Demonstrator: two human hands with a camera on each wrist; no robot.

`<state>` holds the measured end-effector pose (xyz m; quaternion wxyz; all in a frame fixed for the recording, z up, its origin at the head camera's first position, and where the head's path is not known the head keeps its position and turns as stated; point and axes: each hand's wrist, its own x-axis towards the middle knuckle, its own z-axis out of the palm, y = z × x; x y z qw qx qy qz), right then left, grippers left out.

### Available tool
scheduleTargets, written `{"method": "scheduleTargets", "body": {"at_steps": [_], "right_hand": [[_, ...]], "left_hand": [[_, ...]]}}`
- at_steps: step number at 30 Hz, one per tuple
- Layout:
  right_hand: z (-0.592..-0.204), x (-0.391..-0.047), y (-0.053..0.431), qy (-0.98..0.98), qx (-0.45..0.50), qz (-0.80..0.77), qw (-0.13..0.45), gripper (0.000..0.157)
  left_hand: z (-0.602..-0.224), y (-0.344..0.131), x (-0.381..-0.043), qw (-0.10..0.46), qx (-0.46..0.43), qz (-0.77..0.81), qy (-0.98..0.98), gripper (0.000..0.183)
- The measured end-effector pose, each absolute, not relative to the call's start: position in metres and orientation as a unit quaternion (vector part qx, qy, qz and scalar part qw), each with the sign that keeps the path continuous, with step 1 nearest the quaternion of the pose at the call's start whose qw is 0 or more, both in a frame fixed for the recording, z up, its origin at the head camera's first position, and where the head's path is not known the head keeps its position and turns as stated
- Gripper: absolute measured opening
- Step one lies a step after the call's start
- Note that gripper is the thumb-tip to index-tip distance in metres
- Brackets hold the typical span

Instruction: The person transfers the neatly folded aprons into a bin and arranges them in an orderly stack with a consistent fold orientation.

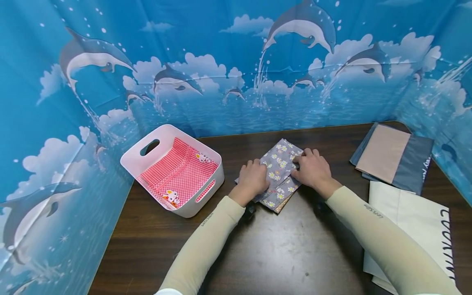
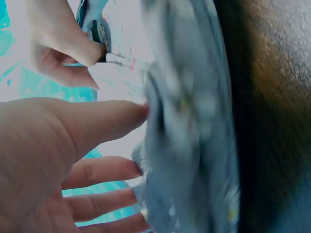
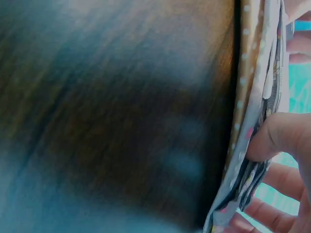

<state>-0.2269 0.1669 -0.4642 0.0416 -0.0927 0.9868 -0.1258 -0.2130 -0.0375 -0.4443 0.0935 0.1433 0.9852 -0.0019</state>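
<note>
A folded grey cloth with a daisy print [image 1: 279, 162] lies near the middle of the table, on top of other folded cloths. My left hand [image 1: 252, 181] grips its left edge, the thumb on the near side and the fingers beyond. At the right edge my right hand [image 1: 314, 169] pinches the daisy-print cloth between thumb and fingers. In the right wrist view a brown polka-dot cloth [image 3: 242, 92] shows lowest in the pile, with several thin layers above it. The cloth [image 2: 189, 141] is blurred in the left wrist view.
Left of the hands stands a white bin [image 1: 204, 205] holding red gingham cloth [image 1: 177, 168]. Folded grey and beige cloth items [image 1: 383, 151] lie at the back right. A cream cloth item [image 1: 416, 221] with black lettering lies partly under the right forearm. A dolphin-print curtain [image 1: 221, 82] hangs behind the table [image 1: 276, 254].
</note>
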Motion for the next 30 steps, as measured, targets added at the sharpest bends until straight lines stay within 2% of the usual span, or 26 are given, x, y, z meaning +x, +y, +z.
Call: {"method": "scheduleTargets", "body": {"at_steps": [6,13,17,22,26,30], "right_hand": [[-0.467,-0.229,0.166,0.978,-0.136,-0.151,0.047,0.05],[-0.472,-0.232,0.166,0.961,-0.15,-0.221,0.071,0.053],[-0.476,-0.23,0.168,0.966,-0.107,-0.23,0.053,0.063],[-0.479,-0.223,0.174,0.972,-0.026,-0.231,0.014,0.088],[-0.473,-0.223,0.176,0.963,0.028,-0.265,0.032,0.096],[-0.467,-0.225,0.178,0.958,0.049,-0.272,0.07,0.097]], "left_hand": [[-0.44,-0.035,-0.207,0.097,0.132,0.024,0.986,0.037],[-0.436,-0.038,-0.201,0.105,0.126,0.075,0.984,0.023],[-0.439,-0.039,-0.2,0.093,0.125,0.087,0.984,0.021],[-0.443,-0.036,-0.201,0.088,0.113,0.099,0.985,0.03],[-0.441,-0.035,-0.201,0.094,0.09,0.111,0.985,0.045],[-0.442,-0.034,-0.202,0.094,0.068,0.133,0.984,0.049]]}}
